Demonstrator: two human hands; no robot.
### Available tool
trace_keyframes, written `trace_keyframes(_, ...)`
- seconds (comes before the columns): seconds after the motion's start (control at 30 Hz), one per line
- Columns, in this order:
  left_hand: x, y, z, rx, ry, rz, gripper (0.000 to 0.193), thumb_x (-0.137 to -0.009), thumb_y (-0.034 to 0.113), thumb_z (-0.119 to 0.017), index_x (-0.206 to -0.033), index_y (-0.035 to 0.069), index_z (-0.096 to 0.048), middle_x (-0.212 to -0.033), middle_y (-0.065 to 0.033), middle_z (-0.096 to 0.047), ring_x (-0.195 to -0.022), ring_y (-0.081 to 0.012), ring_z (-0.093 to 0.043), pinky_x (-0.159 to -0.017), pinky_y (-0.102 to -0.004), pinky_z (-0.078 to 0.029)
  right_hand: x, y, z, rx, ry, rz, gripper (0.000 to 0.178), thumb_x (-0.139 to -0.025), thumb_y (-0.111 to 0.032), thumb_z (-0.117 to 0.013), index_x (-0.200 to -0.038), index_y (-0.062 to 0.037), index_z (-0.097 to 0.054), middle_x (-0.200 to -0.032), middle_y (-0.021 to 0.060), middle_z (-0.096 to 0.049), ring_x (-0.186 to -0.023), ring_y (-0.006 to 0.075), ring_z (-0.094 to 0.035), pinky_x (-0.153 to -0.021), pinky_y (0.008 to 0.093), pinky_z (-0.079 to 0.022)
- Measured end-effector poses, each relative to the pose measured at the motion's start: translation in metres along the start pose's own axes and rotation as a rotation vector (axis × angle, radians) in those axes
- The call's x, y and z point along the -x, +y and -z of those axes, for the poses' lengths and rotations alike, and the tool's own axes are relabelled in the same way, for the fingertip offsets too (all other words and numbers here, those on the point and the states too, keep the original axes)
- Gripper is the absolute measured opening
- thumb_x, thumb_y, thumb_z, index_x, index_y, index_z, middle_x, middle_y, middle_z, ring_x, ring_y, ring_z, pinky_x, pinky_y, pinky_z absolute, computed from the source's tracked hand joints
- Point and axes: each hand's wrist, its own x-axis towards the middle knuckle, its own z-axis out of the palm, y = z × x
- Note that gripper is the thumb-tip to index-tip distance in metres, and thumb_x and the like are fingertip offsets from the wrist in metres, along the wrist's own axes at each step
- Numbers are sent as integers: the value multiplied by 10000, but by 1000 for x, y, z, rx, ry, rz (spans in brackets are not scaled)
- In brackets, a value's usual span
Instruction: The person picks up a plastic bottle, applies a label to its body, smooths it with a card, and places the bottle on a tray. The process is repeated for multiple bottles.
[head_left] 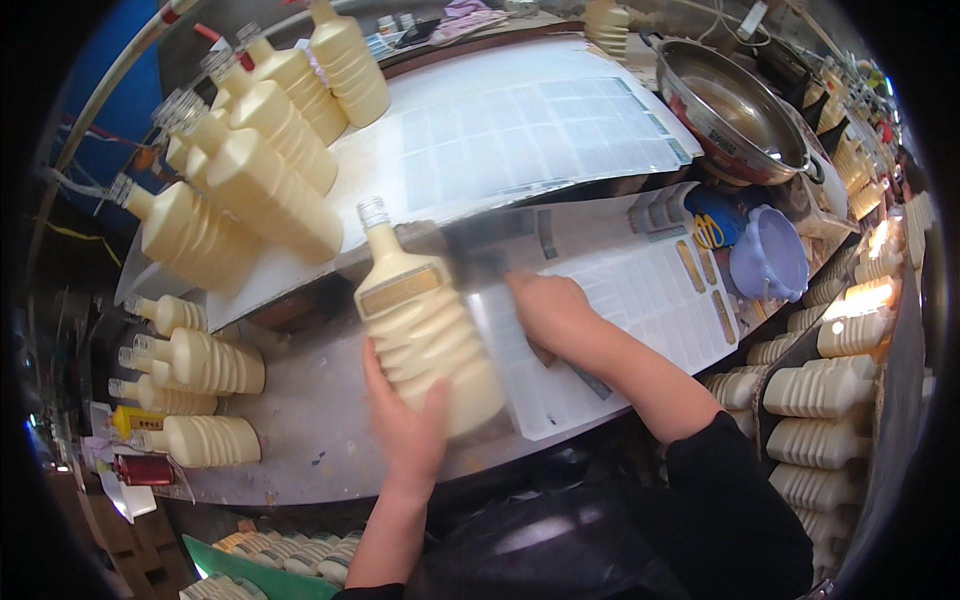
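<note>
A cream-coloured ribbed bottle point(430, 340) with a clear threaded neck stands slightly tilted over the grey worktop. My left hand point(408, 425) is wrapped round its lower part. A gold-brown label strip point(402, 290) sits across its shoulder. To the right, my right hand point(550, 312) is closed above a pale backing sheet point(620, 330) of rectangular labels. Its fingertips are blurred, and what they hold, if anything, is hidden. Dark strips lie beside and under that hand. More gold label strips point(690, 267) lie on the sheet's right side.
Several cream bottles point(265, 185) crowd the raised white board at left; others point(205, 362) lie below. A second label sheet point(530, 130) covers the board. A metal pan point(735, 105), yellow-handled scissors point(708, 232) and a lilac bucket point(768, 255) stand right. Stacked bottles point(820, 440) line the right side.
</note>
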Motion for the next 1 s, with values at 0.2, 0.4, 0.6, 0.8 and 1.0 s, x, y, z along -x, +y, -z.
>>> trace_keyframes(0.2,-2,-5,0,-47,11,-47,915,-804,110,-735,-1574,-10,-255,-1442,-238,-491,-1315,-331,-527,-1113,-425,-420,67,-22,4,-100,-124,-67,454,-890,-101,-537,-1323,36,-569,-956,233,-714,-828,422,-687,-763,505,-549)
trace_keyframes(0.4,-1,-3,-1,-59,24,-67,886,-830,121,-715,-1576,-6,-255,-1454,-233,-485,-1313,-338,-525,-1113,-422,-417,121,4,3,-64,231,-88,314,-878,-98,-582,-1163,-37,-698,-904,180,-711,-777,381,-688,-702,461,-558)
trace_keyframes(0.6,7,-12,-1,85,21,-33,825,-894,130,-646,-1593,2,-227,-1526,-225,-422,-1379,-318,-449,-1173,-406,-325,178,24,0,-34,427,66,271,-830,-54,-633,-1092,-40,-700,-950,122,-692,-703,338,-684,-627,418,-564)
trace_keyframes(0.8,18,-7,-5,84,36,-37,760,-922,114,-554,-1596,0,-223,-1573,-214,-354,-1438,-315,-375,-1203,-408,-267,159,82,8,100,572,-169,262,-879,-57,-609,-1130,-22,-678,-1191,125,-681,-868,320,-714,-729,422,-585)
trace_keyframes(1.0,20,-14,-8,69,65,-101,740,-950,191,-536,-1587,-25,-229,-1579,-224,-346,-1442,-320,-372,-1207,-420,-264,80,153,13,148,526,-305,376,-891,-64,-540,-1256,-32,-627,-1408,147,-592,-1031,353,-689,-879,451,-557)
